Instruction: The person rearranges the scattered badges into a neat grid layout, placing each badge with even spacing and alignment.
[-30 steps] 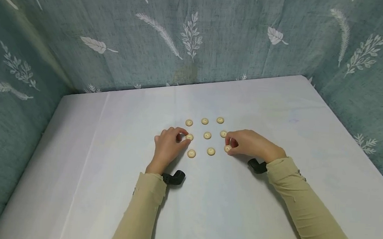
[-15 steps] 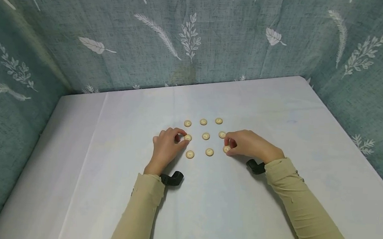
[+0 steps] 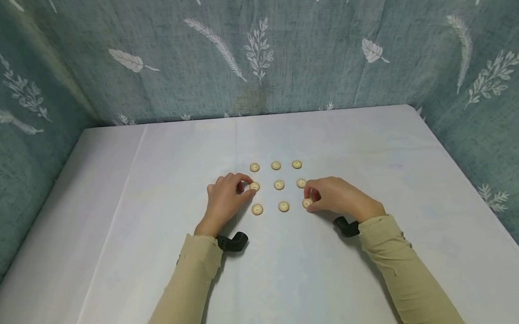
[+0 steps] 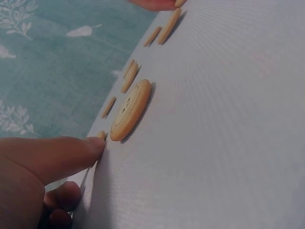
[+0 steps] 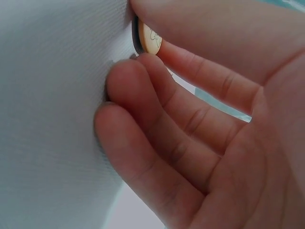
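Note:
Round pale wooden discs with thin dark printed drawings lie on the white table in three rows of three. My left hand [image 3: 226, 198] pinches the left disc of the middle row [image 3: 255, 186] between thumb and index finger. In the left wrist view, the thumb [image 4: 71, 152] mostly hides that disc, and the front-left disc [image 4: 131, 110] stands out large nearby. At the front right corner, my right hand [image 3: 339, 196] grips a disc [image 3: 307, 203] by thumb and index finger. In the right wrist view, this disc [image 5: 152, 38] shows between the fingers, while the other fingers [image 5: 128, 124] curl down against the tabletop.
The centre disc [image 3: 279, 184] and front middle disc [image 3: 284, 206] lie between the hands. Farther back is the rear row, with its middle disc [image 3: 276, 165]. The white table [image 3: 250, 292] meets a green leaf-patterned curtain [image 3: 294, 49] at its back and sides.

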`<state>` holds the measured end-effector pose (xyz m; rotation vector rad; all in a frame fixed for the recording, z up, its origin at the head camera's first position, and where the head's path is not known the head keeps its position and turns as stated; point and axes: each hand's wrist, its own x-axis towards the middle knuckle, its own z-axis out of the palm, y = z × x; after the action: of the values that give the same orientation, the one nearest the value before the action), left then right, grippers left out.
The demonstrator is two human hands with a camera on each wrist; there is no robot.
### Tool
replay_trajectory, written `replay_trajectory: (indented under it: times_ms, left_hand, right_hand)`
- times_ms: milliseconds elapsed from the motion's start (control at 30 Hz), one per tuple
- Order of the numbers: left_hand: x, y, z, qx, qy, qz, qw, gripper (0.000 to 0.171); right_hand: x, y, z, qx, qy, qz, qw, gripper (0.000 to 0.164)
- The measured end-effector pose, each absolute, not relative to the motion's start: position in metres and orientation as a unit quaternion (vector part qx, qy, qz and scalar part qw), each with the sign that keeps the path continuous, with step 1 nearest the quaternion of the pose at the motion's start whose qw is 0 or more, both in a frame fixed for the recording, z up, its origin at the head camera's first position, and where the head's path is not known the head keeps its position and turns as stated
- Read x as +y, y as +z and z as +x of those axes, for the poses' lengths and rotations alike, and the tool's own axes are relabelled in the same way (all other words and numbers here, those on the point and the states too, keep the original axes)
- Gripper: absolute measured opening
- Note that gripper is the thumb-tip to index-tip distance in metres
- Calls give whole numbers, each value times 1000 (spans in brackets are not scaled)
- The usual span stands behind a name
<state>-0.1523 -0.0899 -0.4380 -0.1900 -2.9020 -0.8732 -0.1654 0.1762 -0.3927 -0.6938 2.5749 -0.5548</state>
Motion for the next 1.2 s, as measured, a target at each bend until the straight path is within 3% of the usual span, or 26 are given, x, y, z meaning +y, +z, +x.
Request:
replay_trajectory:
  times_ms: [1200]
  left_hand:
    - [-87,-439,-152,-954,-289,-53,61,26]
  right_hand:
    - [181,-398,-168,918,-211,-254,218,21]
